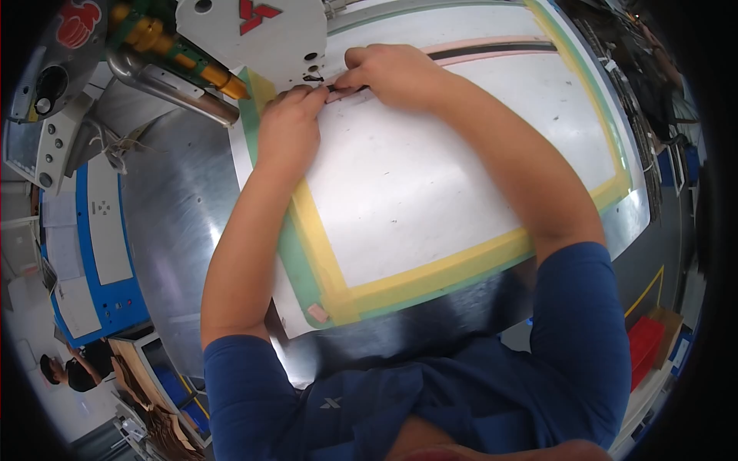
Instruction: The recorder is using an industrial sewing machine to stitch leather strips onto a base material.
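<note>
A narrow dark strip [500, 51] runs along a pink-edged slot in a white sheet [430, 177]. At the strip's left end, close under the white machine head [257, 34], both hands work with their fingertips nearly touching. My left hand [292, 123] is closed, its fingertips pressed onto the strip's end. My right hand [396, 74] pinches the strip just to the right, thumb and forefinger together. The fingers cover most of the strip between them, so its exact end is hidden.
Yellow tape [430, 273] and green tape border the sheet on a metal table [173, 200]. A metal tube [169, 84] and a yellow-tipped part reach in at upper left. A blue-and-white cabinet [108, 238] stands left; another person [77, 369] is beyond. A red bin [646, 349] sits right.
</note>
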